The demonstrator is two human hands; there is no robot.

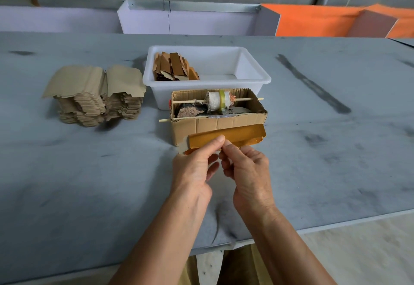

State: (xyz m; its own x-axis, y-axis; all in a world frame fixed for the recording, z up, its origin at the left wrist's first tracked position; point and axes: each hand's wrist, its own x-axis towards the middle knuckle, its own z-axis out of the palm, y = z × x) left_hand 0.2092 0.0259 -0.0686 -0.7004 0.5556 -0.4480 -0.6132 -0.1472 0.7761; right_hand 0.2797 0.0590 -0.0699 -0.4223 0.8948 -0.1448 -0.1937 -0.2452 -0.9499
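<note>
Head view. A person works at a grey table [89, 172] with 2 bare hands on 1 gold card blank [242, 133], which is held off the table just in front of a cardboard box [201, 128]. The left hand [192, 172] pinches the blank near its middle, its thumb lying on the gold face. The right hand [246, 172] pinches the lower edge just beside it, thumb tip close to the left thumb. The remaining fingers of both hands are curled behind or below the card, so their contact cannot be told. The blank runs left to right above and beyond the hands, its right end extending well past the right hand and its lower flap bent toward the person. The step in hand is judged to be folding or creasing the blank along its length, not yet finished. The next move probably calls for running the thumbs outward along the crease while the fingers support the back. In the box a cloth-wound roller [218, 100] sits on a thin stick [186, 101] – possibly for glue. Behind the box stands a white tub [253, 76] holding folded pieces [174, 67]. A stack of flat blanks [96, 96] lies well apart to the left.
</note>
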